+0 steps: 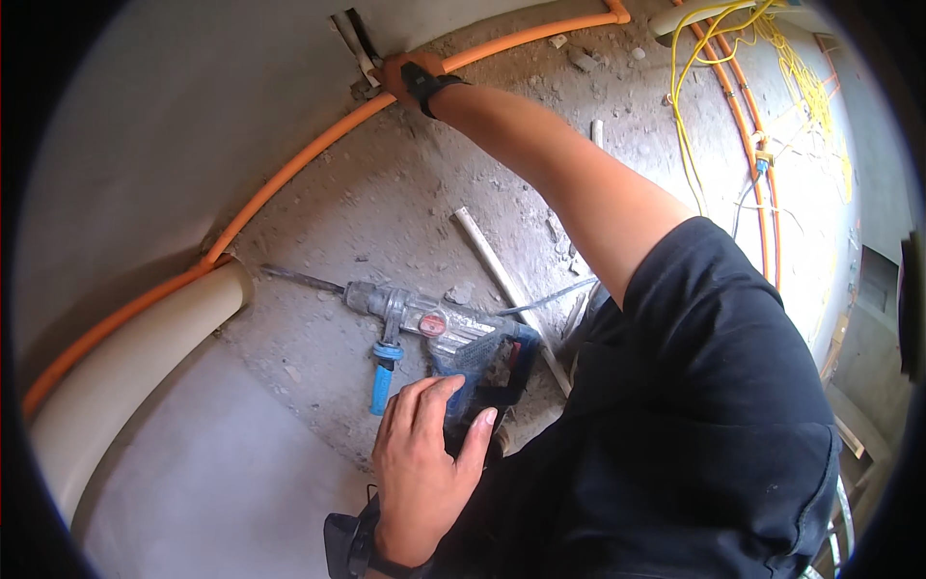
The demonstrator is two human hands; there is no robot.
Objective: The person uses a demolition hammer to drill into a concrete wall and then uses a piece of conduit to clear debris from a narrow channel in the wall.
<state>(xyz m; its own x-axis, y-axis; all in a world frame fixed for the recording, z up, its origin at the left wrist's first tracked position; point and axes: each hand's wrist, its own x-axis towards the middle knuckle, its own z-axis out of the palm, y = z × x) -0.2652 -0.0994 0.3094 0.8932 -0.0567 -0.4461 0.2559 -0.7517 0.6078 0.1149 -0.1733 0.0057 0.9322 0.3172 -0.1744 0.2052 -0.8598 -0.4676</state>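
My left hand [422, 463] hovers over the rear of a demolition hammer, its fingers stretched out and its thumb apart, with nothing in it. The dusty demolition hammer [458, 328] lies on its side on the rubble floor. Its chisel bit [301, 279] points left, and a blue side handle [382, 381] sticks out toward me. Far off at the wall's foot, my right hand [410, 77] reaches to an orange conduit [318, 145] beside a slot in the wall [355, 43]. Most of its fingers are hidden, so its grip is unclear.
A thick cream pipe [145, 376] runs along the left wall. Beyond the hammer lies a thin white pipe [492, 261] among rubble. Yellow cable [690, 106] coils at the far right, near two more orange conduits [743, 106]. A dark cord [555, 294] trails from the hammer's area.
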